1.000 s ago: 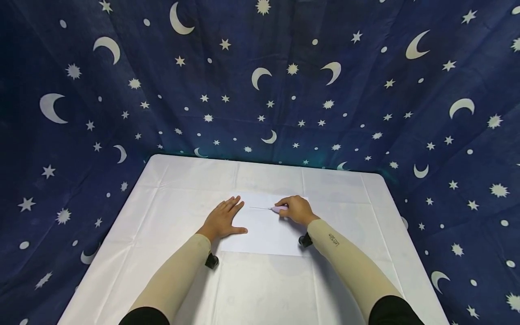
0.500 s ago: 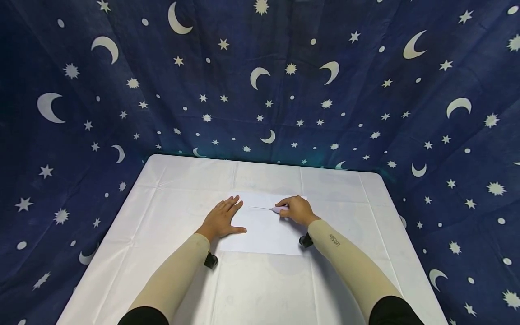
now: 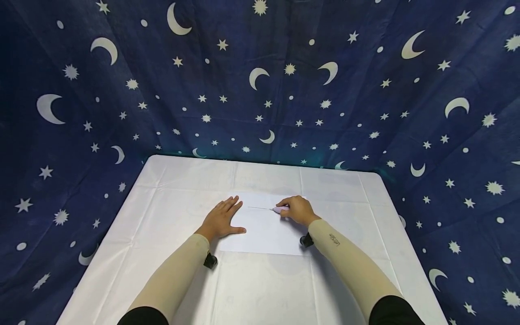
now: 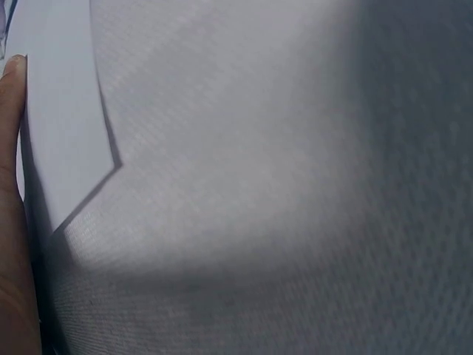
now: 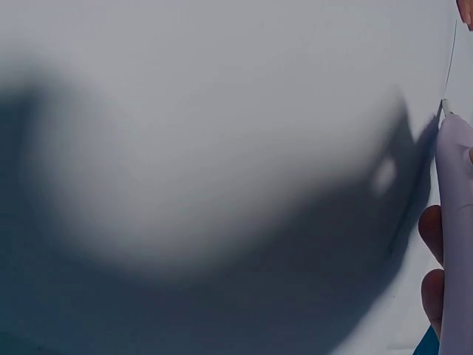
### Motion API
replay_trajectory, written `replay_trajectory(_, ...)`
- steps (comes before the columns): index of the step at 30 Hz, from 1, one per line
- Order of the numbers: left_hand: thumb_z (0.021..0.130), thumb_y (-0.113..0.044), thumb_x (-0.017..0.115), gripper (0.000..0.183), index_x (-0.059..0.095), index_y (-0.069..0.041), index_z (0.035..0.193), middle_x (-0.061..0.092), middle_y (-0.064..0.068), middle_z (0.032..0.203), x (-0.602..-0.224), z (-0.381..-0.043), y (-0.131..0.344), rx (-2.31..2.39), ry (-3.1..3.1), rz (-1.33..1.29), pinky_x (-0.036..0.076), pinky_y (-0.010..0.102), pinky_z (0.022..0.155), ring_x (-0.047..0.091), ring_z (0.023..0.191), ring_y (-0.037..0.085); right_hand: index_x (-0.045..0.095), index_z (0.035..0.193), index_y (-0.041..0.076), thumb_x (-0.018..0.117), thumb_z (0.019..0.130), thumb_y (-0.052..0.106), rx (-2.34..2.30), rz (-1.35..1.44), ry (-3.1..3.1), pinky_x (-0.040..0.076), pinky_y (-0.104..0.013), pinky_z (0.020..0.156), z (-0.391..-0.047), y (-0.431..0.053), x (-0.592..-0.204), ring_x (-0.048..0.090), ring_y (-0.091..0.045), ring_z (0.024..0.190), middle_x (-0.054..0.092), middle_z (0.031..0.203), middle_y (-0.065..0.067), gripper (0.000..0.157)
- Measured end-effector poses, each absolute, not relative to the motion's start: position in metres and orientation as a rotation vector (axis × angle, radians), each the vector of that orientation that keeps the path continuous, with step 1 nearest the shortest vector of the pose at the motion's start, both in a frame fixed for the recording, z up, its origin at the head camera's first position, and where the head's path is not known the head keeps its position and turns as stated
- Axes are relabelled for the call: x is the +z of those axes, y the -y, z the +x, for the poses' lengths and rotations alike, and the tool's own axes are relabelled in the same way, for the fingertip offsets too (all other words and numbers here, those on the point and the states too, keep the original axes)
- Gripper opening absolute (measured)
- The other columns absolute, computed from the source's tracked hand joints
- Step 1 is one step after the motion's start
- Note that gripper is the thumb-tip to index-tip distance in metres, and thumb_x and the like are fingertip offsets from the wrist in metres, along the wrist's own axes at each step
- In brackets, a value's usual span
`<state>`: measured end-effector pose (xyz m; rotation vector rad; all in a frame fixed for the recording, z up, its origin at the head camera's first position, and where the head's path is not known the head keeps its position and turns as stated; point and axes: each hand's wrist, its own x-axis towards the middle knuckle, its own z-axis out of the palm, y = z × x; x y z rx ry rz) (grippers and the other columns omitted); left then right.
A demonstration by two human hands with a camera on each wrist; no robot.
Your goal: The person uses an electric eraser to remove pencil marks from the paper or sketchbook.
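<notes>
My left hand [image 3: 221, 220] lies flat with fingers spread over the left side of a white sheet of paper [image 3: 264, 234]. In the left wrist view its thumb [image 4: 11, 126] reaches along the paper [image 4: 70, 111] near a corner. My right hand [image 3: 299, 211] pinches a thick lavender pen-like tool [image 3: 281, 209], whose narrow tip points left and meets the paper. From that tip a thin dark line [image 3: 257, 207] runs leftward toward my left fingers. Two fingertips [image 5: 431, 237] curl against the lavender body [image 5: 456, 222] in the right wrist view; whether the line is drawn or cut, I cannot tell.
The paper lies on a creased white cloth [image 3: 264, 289] covering the table. Dark blue curtains [image 3: 231, 76] with moons and stars hang behind and at both sides. A small black camera is strapped at each wrist.
The right hand has shifted slightly to the right with the lavender tool, and the line has grown a little longer. My left hand keeps its place on the paper.
</notes>
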<state>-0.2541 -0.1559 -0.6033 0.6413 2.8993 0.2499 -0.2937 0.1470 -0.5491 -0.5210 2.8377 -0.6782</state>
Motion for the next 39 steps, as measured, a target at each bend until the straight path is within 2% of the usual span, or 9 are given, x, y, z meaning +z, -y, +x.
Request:
replay_trajectory(19,0.079,-0.082,0.050,0.105,0.023,-0.018,0.158,0.013,0.003,0.166,-0.608,-0.255,0.157,0.244,-2.920,0.659,0.016,0.043,0.123,0.013,0.153,0.023,0.078,0.108,0.020,0.080,0.081,0.022,-0.681,-0.560,-2.831,0.052,-0.041,0.094,-0.295,-0.137,-0.551,0.066,-0.023,0.104,0.073,0.113,-0.003,0.028)
replay_trajectory(26,0.079,-0.084,0.048,0.106,0.021,-0.020,0.159,0.011,0.001,0.166,-0.606,-0.255,0.158,0.211,-2.903,0.639,0.013,0.041,0.124,0.010,0.153,0.021,0.078,0.108,0.020,0.079,0.082,0.022,-0.660,-0.562,-2.836,0.052,-0.042,0.093,-0.295,-0.141,-0.551,0.067,-0.023,0.103,0.074,0.113,-0.003,0.027)
replay_trajectory(39,0.078,-0.084,0.048,0.106,0.023,-0.019,0.158,0.014,0.002,0.166,-0.609,-0.256,0.158,0.247,-2.928,0.659,0.017,0.043,0.123,0.014,0.153,0.022,0.078,0.108,0.020,0.079,0.082,0.021,-0.681,-0.559,-2.838,0.052,-0.040,0.093,-0.296,-0.137,-0.551,0.067,-0.021,0.103,0.073,0.113,-0.003,0.026)
